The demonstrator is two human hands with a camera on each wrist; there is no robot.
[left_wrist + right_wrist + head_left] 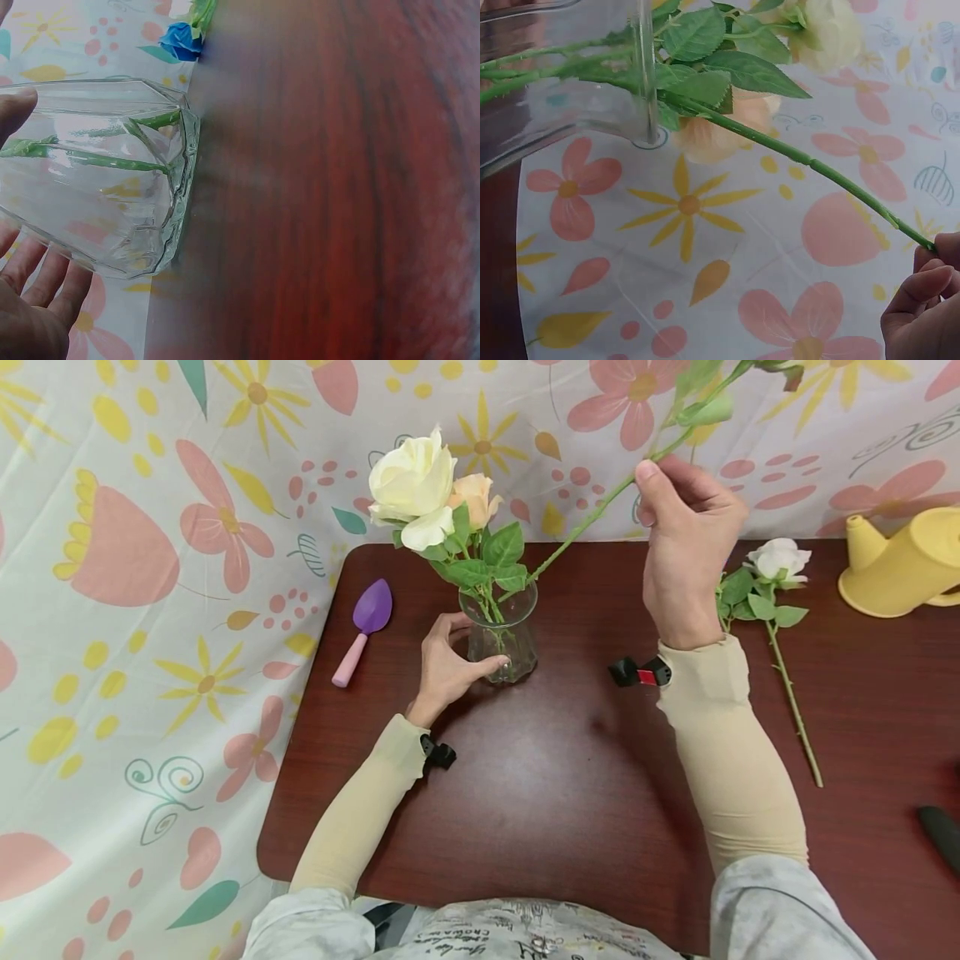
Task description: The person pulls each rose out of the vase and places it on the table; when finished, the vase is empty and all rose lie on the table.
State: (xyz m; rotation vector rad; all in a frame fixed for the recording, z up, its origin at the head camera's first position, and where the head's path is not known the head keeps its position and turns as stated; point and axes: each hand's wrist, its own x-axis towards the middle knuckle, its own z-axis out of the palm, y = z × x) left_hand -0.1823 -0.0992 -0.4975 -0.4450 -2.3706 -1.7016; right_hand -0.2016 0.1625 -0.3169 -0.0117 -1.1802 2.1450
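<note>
A clear glass vase point(504, 643) stands on the table, and my left hand point(450, 664) holds its side with thumb and fingers around it. Out of its mouth rise a cream-white rose point(412, 481) and a peach rose point(474, 500) with green leaves. My right hand point(690, 543) pinches a long green flower stem point(592, 518) up to the right. That stem slants, its lower end inside the vase mouth in the right wrist view; its bloom lies outside the head view. Through the glass point(90, 187), green stems point(112, 159) show in the left wrist view.
A white rose point(780, 562) lies right of my right forearm, beside a yellow watering can point(903, 564). A purple trowel with a pink handle point(363, 631) lies at the left. A blue rose point(181, 41) shows in the left wrist view. Floral cloth point(225, 560) hangs behind the table.
</note>
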